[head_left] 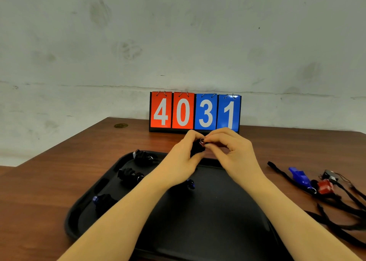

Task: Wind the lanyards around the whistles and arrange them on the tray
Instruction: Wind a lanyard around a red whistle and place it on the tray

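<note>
Above the far edge of the black tray (pixel 217 211) both hands hold one whistle wound in black lanyard (pixel 197 149). My left hand (pixel 182 158) grips the bundle from the left, and my right hand (pixel 231 148) pinches its metal ring end. Several wound whistles lie on the tray: one at the far left corner (pixel 144 158), one below it (pixel 129 176), one at the near left (pixel 103 201), and a blue one (pixel 190 184) partly hidden under my left wrist.
On the brown table to the right lie a blue whistle (pixel 300 176), a red whistle (pixel 324 186) and a dark one (pixel 329 174) with loose black lanyards (pixel 336 217). A flip scoreboard (pixel 195 112) reading 4031 stands at the back by the wall.
</note>
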